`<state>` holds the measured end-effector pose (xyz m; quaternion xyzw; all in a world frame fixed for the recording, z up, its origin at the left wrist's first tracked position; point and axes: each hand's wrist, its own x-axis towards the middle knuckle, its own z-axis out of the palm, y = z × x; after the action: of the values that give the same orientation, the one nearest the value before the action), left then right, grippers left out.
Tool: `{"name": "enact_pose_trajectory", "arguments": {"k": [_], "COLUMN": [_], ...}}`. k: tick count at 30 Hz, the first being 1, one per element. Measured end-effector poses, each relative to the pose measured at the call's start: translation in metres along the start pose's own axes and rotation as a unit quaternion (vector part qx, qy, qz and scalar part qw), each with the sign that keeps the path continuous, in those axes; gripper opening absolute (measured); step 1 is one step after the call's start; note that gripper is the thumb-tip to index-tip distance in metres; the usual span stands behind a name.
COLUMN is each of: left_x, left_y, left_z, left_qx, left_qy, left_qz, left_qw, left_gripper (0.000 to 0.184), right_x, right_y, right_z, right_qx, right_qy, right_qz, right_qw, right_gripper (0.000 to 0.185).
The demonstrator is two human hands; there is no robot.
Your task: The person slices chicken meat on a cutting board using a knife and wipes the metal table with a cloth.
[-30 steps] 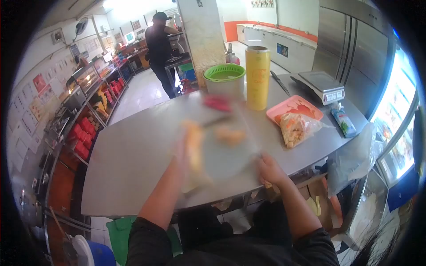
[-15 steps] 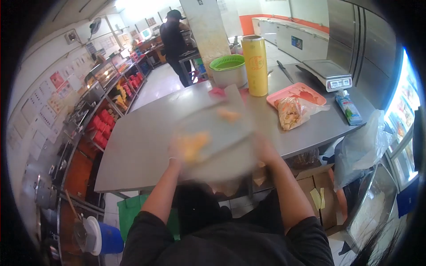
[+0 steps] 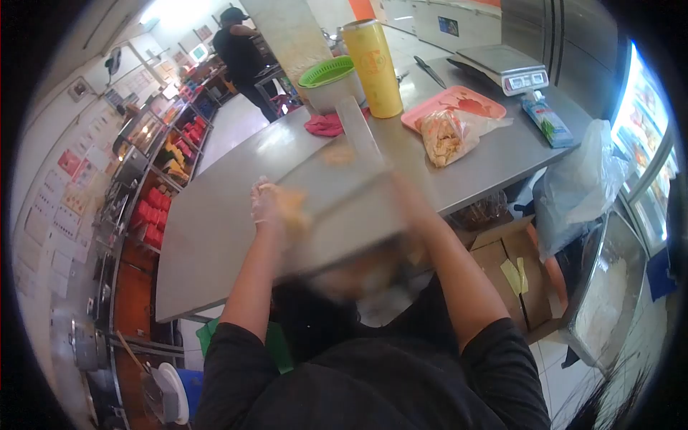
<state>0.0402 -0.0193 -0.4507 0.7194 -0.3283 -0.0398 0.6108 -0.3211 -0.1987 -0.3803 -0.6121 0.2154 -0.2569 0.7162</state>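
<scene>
Between my hands is a pale, greyish flat thing (image 3: 347,211), smeared by motion, with yellow-orange patches (image 3: 292,204) on or behind it. Its kind cannot be told. My left hand (image 3: 265,204), in a clear plastic glove, has its fingers curled at the left side of this thing. At the right side is my right hand (image 3: 407,199), too blurred for its fingers to show. Both are over the near part of the steel table (image 3: 208,229). Beyond them stand a yellow film roll (image 3: 374,68) and a crumpled pink cloth (image 3: 324,125).
A pink tray (image 3: 476,105) holds part of a bag of shredded food (image 3: 446,140). Behind are a knife (image 3: 430,72), scale (image 3: 498,64) and blue-white carton (image 3: 548,120). A green basket (image 3: 328,70) sits in a pot. Cardboard box (image 3: 505,269) lies low right. Another person (image 3: 239,57) stands far back.
The pale flat thing and both hands have shifted, still blurred; my left hand now shows more clearly at its left side. My view has tilted and turned, so the table items appear higher and further left.
</scene>
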Motion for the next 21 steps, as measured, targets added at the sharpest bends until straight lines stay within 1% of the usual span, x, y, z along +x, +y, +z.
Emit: {"name": "enact_pose_trajectory", "arguments": {"k": [1,2,4,5,7,8,9,10,11,12,13,14,15,16,17,18,19,20,21], "left_x": [0.001,0.002,0.008,0.011,0.016,0.021,0.026,0.028,0.021,0.014,-0.005,-0.020,-0.034,-0.044,-0.048,-0.053,-0.062,-0.066,-0.062], "left_y": [0.018,0.035,0.063,0.078,0.106,0.110,0.098,0.073,0.068,0.063,0.083,0.077,0.070,0.041,0.039,0.037,0.070,0.086,0.082], "left_z": [0.011,0.022,0.042,0.049,0.057,0.058,0.053,0.043,0.036,0.030,0.025,0.015,0.005,-0.010,-0.018,-0.025,-0.032,-0.038,-0.047], "left_qx": [-0.129,-0.226,-0.292,-0.314,-0.334,-0.348,-0.354,-0.135,-0.019,0.092,-0.100,-0.195,-0.287,-0.081,0.024,0.127,-0.124,-0.368,-0.373], "left_qy": [-0.002,0.002,0.005,0.015,0.031,0.047,0.048,0.026,0.009,0.011,0.000,-0.011,-0.007,-0.071,-0.101,-0.128,-0.090,-0.044,-0.035], "left_qz": [-0.073,-0.126,-0.133,-0.132,-0.137,-0.143,-0.143,0.015,0.091,0.169,0.009,-0.069,-0.148,-0.124,-0.112,-0.095,-0.202,-0.292,-0.290], "left_qw": [0.989,0.966,0.947,0.940,0.932,0.925,0.923,0.990,0.996,0.981,0.995,0.978,0.946,0.986,0.988,0.979,0.967,0.882,0.881], "left_gripper": [0.039,0.041,0.044,0.046,0.036,0.028,0.028,0.027,0.026,0.025,0.025,0.025,0.024,0.025,0.025,0.025,0.025,0.026,0.026], "right_x": [0.000,0.001,0.008,0.011,0.015,0.016,0.018,0.019,0.021,0.023,0.025,0.024,0.023,0.022,0.021,0.021,0.018,0.015,0.014], "right_y": [0.001,0.000,0.001,0.005,0.006,0.005,0.006,0.007,0.011,0.014,0.015,0.011,0.009,0.007,0.005,0.003,-0.001,-0.006,-0.008], "right_z": [0.000,0.000,0.001,0.000,0.000,0.000,0.000,0.000,0.001,0.000,0.001,0.002,0.005,0.008,0.012,0.014,0.017,0.021,0.024], "right_qx": [-0.006,0.003,0.008,-0.026,-0.066,-0.094,-0.111,-0.128,-0.108,-0.101,-0.093,-0.077,-0.069,-0.062,-0.054,-0.046,-0.049,-0.071,-0.094], "right_qy": [0.002,0.010,0.020,0.014,0.006,0.003,0.001,-0.001,-0.012,-0.021,-0.029,-0.026,-0.026,-0.027,-0.020,-0.012,-0.015,-0.018,-0.025], "right_qz": [0.002,0.009,0.012,-0.017,-0.047,-0.043,-0.041,-0.040,-0.047,-0.052,-0.057,-0.046,-0.040,-0.034,-0.009,0.016,0.016,0.034,0.051], "right_qw": [1.000,1.000,1.000,0.999,0.997,0.995,0.993,0.991,0.993,0.993,0.994,0.996,0.996,0.997,0.998,0.999,0.999,0.997,0.994], "right_gripper": [0.023,0.023,0.023,0.023,0.022,0.023,0.023,0.023,0.023,0.023,0.023,0.024,0.024,0.024,0.025,0.025,0.025,0.025,0.026]}}
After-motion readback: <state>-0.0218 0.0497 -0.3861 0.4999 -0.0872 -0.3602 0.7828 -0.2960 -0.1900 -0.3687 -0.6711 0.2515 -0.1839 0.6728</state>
